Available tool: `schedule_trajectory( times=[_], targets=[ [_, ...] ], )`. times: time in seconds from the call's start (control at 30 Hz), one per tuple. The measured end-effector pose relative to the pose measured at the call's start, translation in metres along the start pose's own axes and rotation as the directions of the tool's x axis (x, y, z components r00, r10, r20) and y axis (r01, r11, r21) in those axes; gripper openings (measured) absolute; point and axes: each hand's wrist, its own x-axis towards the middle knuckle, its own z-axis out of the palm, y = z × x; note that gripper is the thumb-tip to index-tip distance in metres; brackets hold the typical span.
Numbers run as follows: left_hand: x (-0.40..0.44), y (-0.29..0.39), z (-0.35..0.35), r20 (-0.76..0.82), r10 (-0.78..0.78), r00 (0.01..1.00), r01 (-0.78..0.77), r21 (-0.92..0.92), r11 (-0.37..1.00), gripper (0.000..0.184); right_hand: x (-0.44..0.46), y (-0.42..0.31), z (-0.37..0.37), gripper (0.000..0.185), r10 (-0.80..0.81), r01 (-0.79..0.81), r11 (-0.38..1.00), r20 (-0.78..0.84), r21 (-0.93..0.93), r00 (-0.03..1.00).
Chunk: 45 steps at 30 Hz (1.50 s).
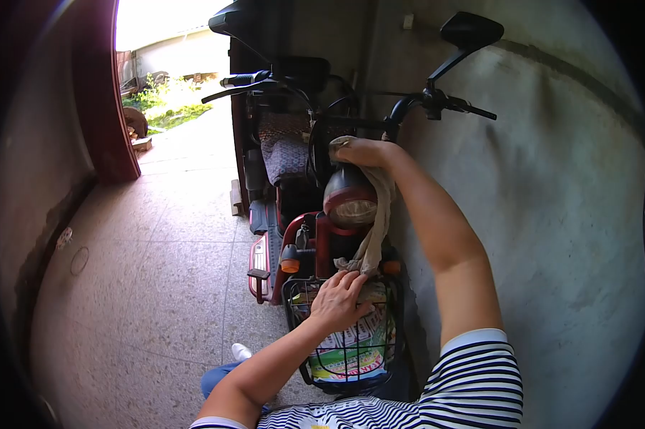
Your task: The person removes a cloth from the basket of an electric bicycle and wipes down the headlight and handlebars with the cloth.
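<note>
A scooter with a round headlight [354, 204] stands facing me. My right hand [364, 151] is closed on a beige cloth [381, 218] just above the headlight. From there the cloth hangs down along the lamp's right side to the front basket. My left hand [339, 302] lies over the top of the black wire basket [286, 304], fingers stretched out and thumb apart. Its fingertips touch the cloth's lower end. Behind the wires sits a colourful printed bag or packet [351, 357].
Handlebars with two mirrors [472, 30] rise above the headlight. Orange turn signals [289, 265] flank the basket. A concrete wall [537, 214] runs close on the right. Tiled floor [151, 286] lies to the left, leading to a bright doorway.
</note>
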Motion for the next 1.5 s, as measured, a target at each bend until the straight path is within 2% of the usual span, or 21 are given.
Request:
schedule_trajectory(
  times=[0.1, 0.23, 0.27, 0.3, 0.37, 0.43, 0.53, 0.57, 0.63, 0.77, 0.83, 0.9, 0.93, 0.97, 1.03, 1.07, 1.2, 1.23, 1.3, 1.33, 1.5],
  targets=[
    [-0.002, 0.000, 0.001, 0.014, -0.014, 1.000, 0.014, 0.005, 1.000, 0.054, -0.024, -0.025, -0.001, 0.041, -0.083, 0.082, 0.995, -0.007, -0.058, 0.997],
    [-0.002, -0.001, 0.003, -0.015, 0.007, 1.000, -0.007, 0.017, 1.000, 0.047, -0.003, -0.011, 0.005, 0.034, -0.060, 0.066, 0.996, -0.075, 0.068, 0.995],
    [-0.004, -0.001, 0.004, -0.007, 0.008, 1.000, -0.008, 0.016, 1.000, 0.047, 0.025, 0.021, 0.010, 0.030, -0.312, 0.284, 0.826, 0.026, -0.487, 0.950],
    [-0.004, 0.000, 0.004, -0.013, 0.004, 1.000, -0.003, 0.014, 1.000, 0.047, 0.023, 0.019, 0.010, 0.030, -0.309, 0.281, 0.829, 0.024, -0.484, 0.951],
    [-0.003, -0.001, 0.001, -0.023, 0.002, 1.000, -0.002, 0.011, 1.000, 0.046, 0.024, 0.013, 0.009, 0.028, 0.007, -0.030, 0.962, -0.085, -0.273, 0.996],
    [-0.004, 0.000, 0.000, 0.004, -0.004, 1.000, 0.004, 0.017, 1.000, 0.046, 0.015, 0.017, 0.021, 0.030, 0.013, -0.050, 0.951, -0.123, -0.304, 0.992],
    [-0.004, 0.001, 0.001, 0.016, 0.000, 1.000, 0.000, 0.021, 1.000, 0.047, -0.017, 0.016, 0.043, 0.036, 0.059, -0.020, 0.993, -0.347, 0.116, 0.936],
    [-0.003, 0.001, 0.001, 0.016, -0.004, 1.000, 0.004, 0.023, 1.000, 0.047, -0.033, 0.008, 0.049, 0.036, 0.063, -0.026, 0.994, -0.348, 0.110, 0.935],
    [-0.003, 0.002, 0.001, 0.017, -0.001, 1.000, 0.001, 0.021, 1.000, 0.047, -0.058, 0.001, 0.060, 0.034, 0.167, 0.058, 0.932, -0.563, 0.359, 0.810],
    [-0.005, 0.000, 0.004, -0.012, -0.002, 1.000, 0.003, 0.026, 1.000, 0.046, -0.104, 0.007, 0.063, 0.027, 0.316, -0.056, 0.910, -0.600, 0.412, 0.735],
    [-0.005, 0.000, 0.003, 0.005, -0.014, 1.000, 0.014, 0.020, 1.000, 0.045, -0.113, 0.026, 0.046, 0.020, 0.465, 0.173, 0.687, -0.610, 0.706, 0.642],
    [-0.005, -0.001, 0.000, 0.007, -0.012, 1.000, 0.012, 0.018, 1.000, 0.045, -0.129, 0.015, 0.009, 0.016, 0.252, 0.025, 0.962, -0.922, 0.272, 0.295],
    [-0.004, 0.000, 0.000, 0.017, -0.007, 1.000, 0.006, 0.022, 1.000, 0.046, -0.137, -0.004, -0.005, 0.017, 0.134, -0.108, 0.988, -0.954, 0.108, 0.269],
    [-0.005, 0.001, 0.000, 0.017, -0.008, 1.000, 0.008, 0.016, 1.000, 0.046, -0.130, -0.001, -0.003, 0.017, 0.133, -0.111, 0.988, -0.953, 0.106, 0.273],
    [-0.005, 0.002, 0.000, -0.044, -0.046, 0.998, 0.047, 0.007, 0.999, 0.048, -0.111, 0.009, 0.003, 0.020, -0.421, -0.206, 0.813, -0.794, -0.545, 0.440],
    [-0.005, 0.002, 0.001, -0.045, -0.047, 0.998, 0.047, 0.007, 0.999, 0.048, -0.106, 0.011, 0.011, 0.026, -0.279, -0.341, 0.698, -0.677, -0.630, 0.681],
    [-0.003, -0.003, 0.000, -0.039, -0.024, 0.999, 0.024, 0.011, 1.000, 0.049, -0.079, 0.035, 0.024, 0.028, -0.455, -0.217, 0.568, -0.523, -0.794, 0.721],
    [-0.003, -0.001, -0.001, -0.041, -0.020, 0.999, 0.021, 0.015, 1.000, 0.050, -0.075, 0.036, 0.021, 0.028, -0.453, -0.215, 0.570, -0.521, -0.793, 0.723],
    [-0.003, -0.002, -0.001, -0.023, -0.022, 0.999, 0.022, -0.007, 1.000, 0.048, -0.071, 0.036, 0.017, 0.031, -0.318, -0.155, 0.488, -0.340, -0.859, 0.885],
    [-0.003, -0.004, 0.002, -0.020, -0.014, 1.000, 0.014, -0.009, 1.000, 0.046, -0.073, 0.030, 0.015, 0.033, -0.318, -0.151, 0.351, -0.269, -0.924, 0.909],
    [-0.004, -0.004, 0.003, 0.030, -0.002, 1.000, 0.002, 0.023, 1.000, 0.043, -0.075, 0.044, 0.021, 0.032, -0.272, -0.166, 0.218, -0.223, -0.962, 0.936]
  ],
)
